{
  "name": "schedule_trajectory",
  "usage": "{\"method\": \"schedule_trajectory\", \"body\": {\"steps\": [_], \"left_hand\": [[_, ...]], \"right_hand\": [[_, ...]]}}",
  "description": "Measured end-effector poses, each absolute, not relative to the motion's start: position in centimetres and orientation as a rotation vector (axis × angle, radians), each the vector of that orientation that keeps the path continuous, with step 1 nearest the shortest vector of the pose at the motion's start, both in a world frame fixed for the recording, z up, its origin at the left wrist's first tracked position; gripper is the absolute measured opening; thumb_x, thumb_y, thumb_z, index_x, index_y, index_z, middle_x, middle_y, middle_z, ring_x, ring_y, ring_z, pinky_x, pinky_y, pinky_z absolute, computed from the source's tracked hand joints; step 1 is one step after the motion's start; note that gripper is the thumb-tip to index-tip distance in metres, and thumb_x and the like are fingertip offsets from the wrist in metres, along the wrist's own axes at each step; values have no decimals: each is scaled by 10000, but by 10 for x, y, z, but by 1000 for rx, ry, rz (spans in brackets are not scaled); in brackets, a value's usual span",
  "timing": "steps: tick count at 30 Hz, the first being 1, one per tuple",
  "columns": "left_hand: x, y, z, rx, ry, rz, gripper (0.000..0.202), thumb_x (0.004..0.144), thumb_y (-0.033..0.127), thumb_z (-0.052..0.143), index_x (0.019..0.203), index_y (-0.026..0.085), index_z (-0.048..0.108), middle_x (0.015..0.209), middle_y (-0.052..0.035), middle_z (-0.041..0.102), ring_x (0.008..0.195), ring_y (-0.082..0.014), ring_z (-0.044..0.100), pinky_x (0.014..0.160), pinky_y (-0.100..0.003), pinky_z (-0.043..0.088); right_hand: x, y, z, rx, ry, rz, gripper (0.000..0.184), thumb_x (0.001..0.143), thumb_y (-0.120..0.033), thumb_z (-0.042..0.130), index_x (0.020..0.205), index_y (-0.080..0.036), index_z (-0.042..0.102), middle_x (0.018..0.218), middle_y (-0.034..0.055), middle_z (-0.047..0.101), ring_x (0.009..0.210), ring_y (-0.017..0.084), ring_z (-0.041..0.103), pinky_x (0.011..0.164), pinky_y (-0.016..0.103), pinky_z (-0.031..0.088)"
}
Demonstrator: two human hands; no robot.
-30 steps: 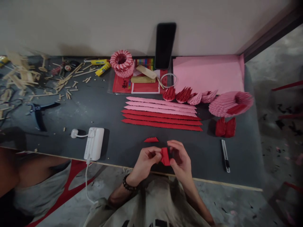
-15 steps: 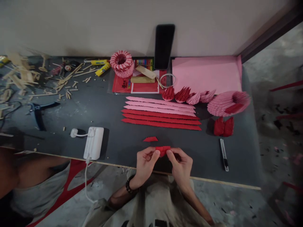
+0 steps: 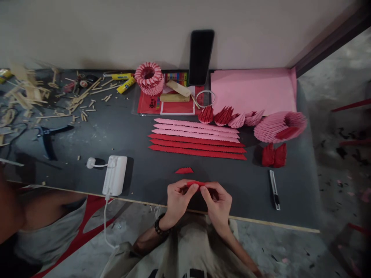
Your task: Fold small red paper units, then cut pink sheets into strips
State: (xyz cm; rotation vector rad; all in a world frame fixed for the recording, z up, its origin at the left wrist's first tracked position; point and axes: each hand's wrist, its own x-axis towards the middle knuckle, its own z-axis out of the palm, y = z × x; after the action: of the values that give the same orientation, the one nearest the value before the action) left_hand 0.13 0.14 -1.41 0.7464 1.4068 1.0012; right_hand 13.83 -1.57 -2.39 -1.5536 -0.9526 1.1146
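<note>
My left hand (image 3: 177, 199) and right hand (image 3: 218, 200) both pinch the small red paper piece (image 3: 196, 184), held at the near table edge (image 3: 261, 221), just near of the loose folded red triangle (image 3: 184, 170). I'd keep thumbs pressed together along the crease, edges aligned, pressure even.

Dark grey table (image 3: 87, 135), plain pale wall (image 3: 116, 31), speckled concrete floor (image 3: 333, 96)

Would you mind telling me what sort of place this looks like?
Probably a home craft table for modular paper folding: both hands, left hand and right hand, pinch a red paper piece; folded-paper strips, pink paper sheets and a utility knife lie nearby.
</note>
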Motion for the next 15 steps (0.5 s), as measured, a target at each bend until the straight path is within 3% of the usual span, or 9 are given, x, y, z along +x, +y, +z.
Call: {"method": "schedule_trajectory", "body": {"steps": [3,8,11,15], "left_hand": [[1,-1,-17,720,1379,1002,200,863,387,859,897,191,882,880,-72,866,805,-190,787,794,-279,631],[6,-4,-21,614,1351,1072,207,861,383,863,826,179,872,756,-41,830,684,-138,725,703,-235,594],[9,-3,-20,592,1375,1096,228,859,393,863,788,176,862,708,-31,809,639,-124,701,667,-225,585],[11,-3,-18,565,1376,1093,246,856,414,863,801,174,863,727,-46,817,662,-148,729,679,-251,615]], "right_hand": [[137,-14,-23,-1546,-1042,988,157,931,-328,777,1009,-194,802,855,39,774,666,131,671,558,236,534],[136,-13,-25,-1486,-1220,710,36,904,-205,796,936,-218,807,806,14,771,638,124,673,532,237,530],[138,-13,-30,-1390,-1358,524,196,882,-101,794,1006,-253,807,860,-3,789,667,118,701,558,236,576],[148,-15,-40,-1249,-1548,357,387,890,-43,754,1158,-318,805,955,-3,814,803,150,777,715,283,679]]}}
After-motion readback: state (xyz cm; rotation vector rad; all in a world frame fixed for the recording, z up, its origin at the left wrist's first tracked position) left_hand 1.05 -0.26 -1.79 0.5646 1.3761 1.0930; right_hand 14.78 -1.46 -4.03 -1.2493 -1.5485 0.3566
